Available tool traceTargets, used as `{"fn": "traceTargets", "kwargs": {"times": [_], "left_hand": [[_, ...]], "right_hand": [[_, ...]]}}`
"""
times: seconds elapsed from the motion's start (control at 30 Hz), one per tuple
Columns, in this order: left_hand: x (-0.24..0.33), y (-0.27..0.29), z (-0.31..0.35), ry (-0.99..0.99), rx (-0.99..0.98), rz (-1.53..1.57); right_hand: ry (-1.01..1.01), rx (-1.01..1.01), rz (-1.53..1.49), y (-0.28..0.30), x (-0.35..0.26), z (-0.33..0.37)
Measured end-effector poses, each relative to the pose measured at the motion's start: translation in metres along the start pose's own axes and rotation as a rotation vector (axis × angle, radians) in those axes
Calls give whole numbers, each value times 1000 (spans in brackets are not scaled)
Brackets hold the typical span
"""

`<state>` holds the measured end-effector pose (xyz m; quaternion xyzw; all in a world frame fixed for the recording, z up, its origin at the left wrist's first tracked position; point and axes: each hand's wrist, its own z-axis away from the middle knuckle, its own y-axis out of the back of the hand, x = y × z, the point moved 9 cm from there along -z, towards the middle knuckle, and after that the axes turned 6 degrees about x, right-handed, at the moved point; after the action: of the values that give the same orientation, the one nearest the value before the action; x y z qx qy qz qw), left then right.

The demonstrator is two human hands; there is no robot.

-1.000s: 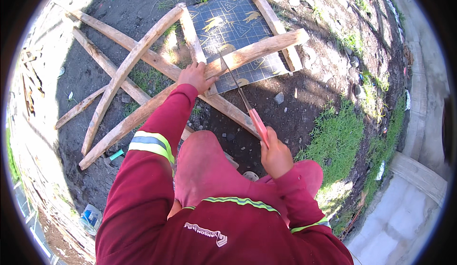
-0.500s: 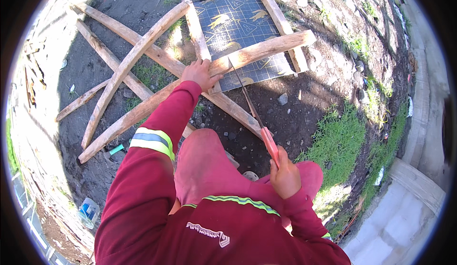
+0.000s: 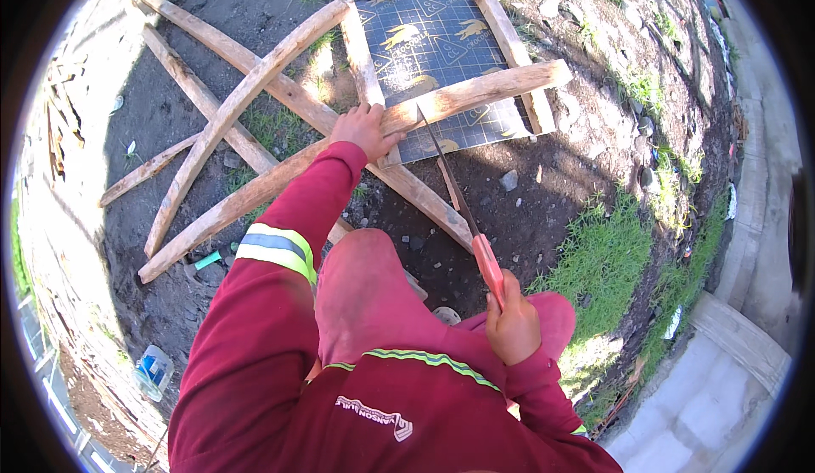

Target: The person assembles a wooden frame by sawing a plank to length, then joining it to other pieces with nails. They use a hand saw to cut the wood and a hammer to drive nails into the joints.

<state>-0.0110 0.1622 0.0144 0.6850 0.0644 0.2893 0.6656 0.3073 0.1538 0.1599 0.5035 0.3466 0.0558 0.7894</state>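
Observation:
My left hand (image 3: 363,132) is closed over a long wooden pole (image 3: 484,88) near its middle, pressing on it beside a crossing pole. The pole runs from the lower left to the upper right. In my right hand (image 3: 514,324) is the red-orange handle of a handsaw (image 3: 486,267). Its dark blade points up and away, the tip end touching the pole to the right of my left hand. Under the pole's right part lies a dark printed board (image 3: 424,44) with two wooden battens, one along its left side (image 3: 362,57) and one along its right (image 3: 513,48).
More poles (image 3: 229,115) lie crossed on the ground at the left. A green piece (image 3: 207,260) and a clear plastic container (image 3: 154,371) are nearby. Grass (image 3: 598,261) grows at the right, with a concrete edge (image 3: 743,341) beyond. A small stone (image 3: 508,180) lies near the saw.
The right hand and saw have moved slightly down and toward me, the blade still at the pole. The left hand keeps its hold. The whole view has shifted a little.

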Motion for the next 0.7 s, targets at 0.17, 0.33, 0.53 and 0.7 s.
{"fn": "traceTargets", "kwargs": {"times": [0.17, 0.33, 0.53, 0.7], "left_hand": [[1, 2, 0, 18, -25, -11], [3, 5, 1, 0, 6, -10], [-1, -4, -1, 20, -71, 10], [-1, 1, -2, 27, -62, -10]], "right_hand": [[126, 54, 58, -51, -31, -116], [8, 6, 16, -20, -13, -44], [-18, 4, 45, -6, -16, -35], [48, 15, 73, -57, -25, -122]]}}
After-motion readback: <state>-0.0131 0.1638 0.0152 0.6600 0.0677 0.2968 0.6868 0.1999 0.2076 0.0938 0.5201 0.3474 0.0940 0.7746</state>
